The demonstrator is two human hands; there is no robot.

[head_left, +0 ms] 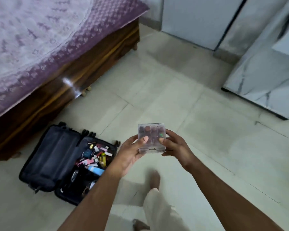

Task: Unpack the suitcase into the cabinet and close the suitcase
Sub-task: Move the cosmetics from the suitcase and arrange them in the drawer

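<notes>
Head view: left hand (129, 152) and right hand (174, 145) each keep a grip on a clear box (151, 139) carried beside the suitcase (63, 164), which lies open, many items unpacked, cabinet (264, 69) well beyond; closing not yet done.

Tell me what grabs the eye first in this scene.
A clear plastic box held in both hands, left hand and right hand, sits mid-frame. Lower left, an open suitcase lies on the floor, one half full of small items, beside the purple-covered bed.
</notes>
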